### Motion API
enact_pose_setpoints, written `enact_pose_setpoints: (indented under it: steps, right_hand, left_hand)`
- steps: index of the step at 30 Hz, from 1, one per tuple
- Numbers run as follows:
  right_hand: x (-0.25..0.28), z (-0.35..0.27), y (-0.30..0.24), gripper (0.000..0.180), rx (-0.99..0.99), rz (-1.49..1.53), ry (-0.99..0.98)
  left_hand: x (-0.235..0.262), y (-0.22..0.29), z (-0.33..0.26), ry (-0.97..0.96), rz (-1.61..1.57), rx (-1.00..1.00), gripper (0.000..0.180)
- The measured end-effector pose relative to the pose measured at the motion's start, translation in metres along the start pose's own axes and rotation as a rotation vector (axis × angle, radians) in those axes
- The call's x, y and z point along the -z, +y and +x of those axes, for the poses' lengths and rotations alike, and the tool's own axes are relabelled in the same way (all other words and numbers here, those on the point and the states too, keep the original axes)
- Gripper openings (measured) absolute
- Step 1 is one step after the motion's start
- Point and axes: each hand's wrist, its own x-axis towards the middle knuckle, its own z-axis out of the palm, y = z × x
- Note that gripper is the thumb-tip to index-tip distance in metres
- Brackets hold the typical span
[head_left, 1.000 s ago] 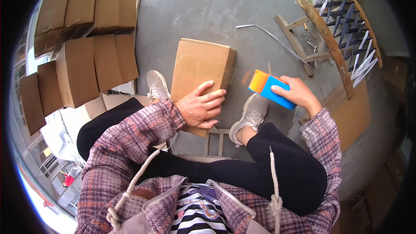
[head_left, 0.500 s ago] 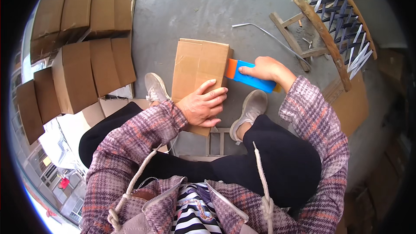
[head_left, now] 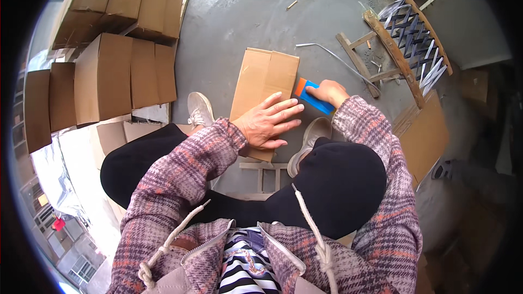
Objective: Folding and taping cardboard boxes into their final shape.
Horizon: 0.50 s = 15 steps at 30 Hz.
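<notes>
A closed brown cardboard box (head_left: 261, 79) stands between my feet, its upper side facing me. Across its lower right part my left hand (head_left: 269, 121) lies flat, fingers spread. My right hand (head_left: 328, 94) is closed around a flat blue hand tool (head_left: 317, 99) with an orange end; its exact kind I cannot make out. That orange end points toward the box's right edge, with a small gap between them. The thumb rests along the blue body.
Brown cardboard boxes (head_left: 111, 76) are stacked at the left. A wooden stool (head_left: 408, 49) with a woven strap seat lies tipped at the upper right, near a thin bent strip (head_left: 332, 54). A flat cardboard piece (head_left: 427, 136) lies at the right. A low wooden frame (head_left: 260, 177) sits below the box.
The tool's orange end has come away from the box's right side. My left hand's fingers have spread wider, and the box leans more to the right in view.
</notes>
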Motion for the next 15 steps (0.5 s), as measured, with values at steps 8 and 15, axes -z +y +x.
enact_pose_setpoints:
  steps: [8, 15]
  right_hand:
    - [-0.047, 0.017, -0.043, 0.064, -0.006, 0.801, 0.91]
    - [-0.062, 0.051, -0.068, 0.064, 0.047, 0.977, 1.059]
  left_hand:
    - [-0.006, -0.034, -0.007, 0.708, -0.494, 1.067, 0.073]
    - [-0.019, -0.044, -0.013, 0.792, -1.21, 1.098, 0.07]
